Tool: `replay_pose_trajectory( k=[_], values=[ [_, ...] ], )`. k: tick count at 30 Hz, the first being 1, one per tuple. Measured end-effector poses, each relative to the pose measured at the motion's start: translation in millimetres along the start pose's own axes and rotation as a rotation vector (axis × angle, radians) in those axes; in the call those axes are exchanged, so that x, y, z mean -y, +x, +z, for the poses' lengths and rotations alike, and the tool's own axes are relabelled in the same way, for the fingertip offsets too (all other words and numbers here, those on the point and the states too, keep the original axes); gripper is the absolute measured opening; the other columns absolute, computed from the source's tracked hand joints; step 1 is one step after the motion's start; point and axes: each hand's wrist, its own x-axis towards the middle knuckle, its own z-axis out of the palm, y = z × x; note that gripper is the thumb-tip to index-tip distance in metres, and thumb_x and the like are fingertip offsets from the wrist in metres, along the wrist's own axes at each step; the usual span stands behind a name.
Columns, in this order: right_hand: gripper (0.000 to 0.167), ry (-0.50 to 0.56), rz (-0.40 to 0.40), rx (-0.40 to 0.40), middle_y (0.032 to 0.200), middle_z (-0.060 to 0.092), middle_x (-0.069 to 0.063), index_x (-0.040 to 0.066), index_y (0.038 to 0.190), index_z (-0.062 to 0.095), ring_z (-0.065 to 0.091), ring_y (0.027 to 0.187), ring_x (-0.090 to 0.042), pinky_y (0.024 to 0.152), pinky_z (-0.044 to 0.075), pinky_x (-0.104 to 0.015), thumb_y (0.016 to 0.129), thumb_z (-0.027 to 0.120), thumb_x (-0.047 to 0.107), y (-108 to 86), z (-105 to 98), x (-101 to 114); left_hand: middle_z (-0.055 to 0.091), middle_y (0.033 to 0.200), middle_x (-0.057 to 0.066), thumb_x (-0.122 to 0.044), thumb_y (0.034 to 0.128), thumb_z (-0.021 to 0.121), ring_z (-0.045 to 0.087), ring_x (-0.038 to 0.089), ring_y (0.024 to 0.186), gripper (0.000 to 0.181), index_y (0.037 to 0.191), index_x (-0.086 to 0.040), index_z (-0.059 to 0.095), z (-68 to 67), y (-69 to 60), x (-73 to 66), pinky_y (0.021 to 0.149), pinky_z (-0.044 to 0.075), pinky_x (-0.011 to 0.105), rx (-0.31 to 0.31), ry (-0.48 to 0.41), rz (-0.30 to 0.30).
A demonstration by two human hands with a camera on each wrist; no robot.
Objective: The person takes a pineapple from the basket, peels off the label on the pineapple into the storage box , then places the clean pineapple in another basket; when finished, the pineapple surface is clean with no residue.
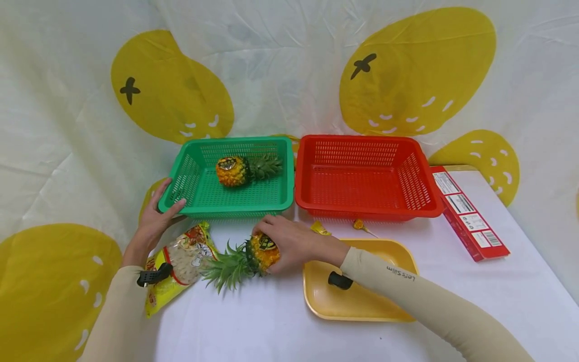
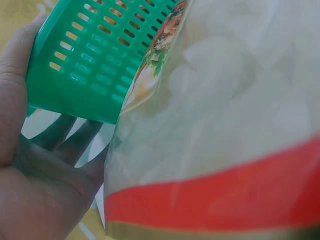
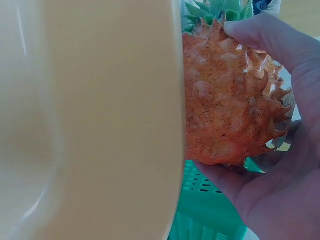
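Note:
My right hand (image 1: 291,244) grips a small pineapple (image 1: 264,251) by its orange body, just in front of the green basket; the leafy crown points left. In the right wrist view, thumb and fingers curl round the pineapple (image 3: 230,95). At the near left corner of the green basket (image 1: 226,207), my left hand (image 1: 156,213) holds the rim, its thumb and fingers on either side of the corner. Another pineapple (image 1: 232,172) lies on its side inside that basket. Below the left hand lies a yellow and clear food bag (image 1: 187,259), which also fills much of the left wrist view.
To the right of the green basket stands a red basket (image 1: 362,205). A yellow tray (image 1: 316,301) sits under my right forearm. Between them lie a lollipop (image 1: 359,224) and a small yellow packet (image 1: 320,228). A red and white box (image 1: 470,216) lies at the right.

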Motion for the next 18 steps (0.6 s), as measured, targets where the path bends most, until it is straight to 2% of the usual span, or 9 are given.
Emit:
replay_pose_trajectory(
  k=[13, 18],
  values=[
    [0.077, 0.032, -0.037, 0.02, 0.133, 0.052, -0.002, 0.014, 0.141, 0.055, 0.051, 0.116, -0.015, 0.096, 0.051, -0.031, 0.079, 0.091, 0.04, -6.0, 5.5, -11.6, 0.018, 0.163, 0.018, -0.02, 0.1045, 0.071, 0.049, 0.02, 0.12, 0.081, 0.169, -0.04, 0.025, 2.0, 0.2, -0.5, 0.094, 0.057, 0.033, -0.008, 0.018, 0.0],
    [0.078, 0.03, -0.049, 0.023, 0.133, 0.052, -0.002, 0.014, 0.141, 0.055, 0.051, 0.116, -0.016, 0.094, 0.051, -0.031, 0.078, 0.091, 0.041, -6.6, 5.2, -12.2, 0.017, 0.165, 0.02, -0.021, 0.1051, 0.07, 0.048, 0.022, 0.123, 0.082, 0.169, -0.041, 0.023, 1.7, 1.4, -0.4, 0.094, 0.057, 0.033, -0.002, 0.031, -0.003]
  ],
)
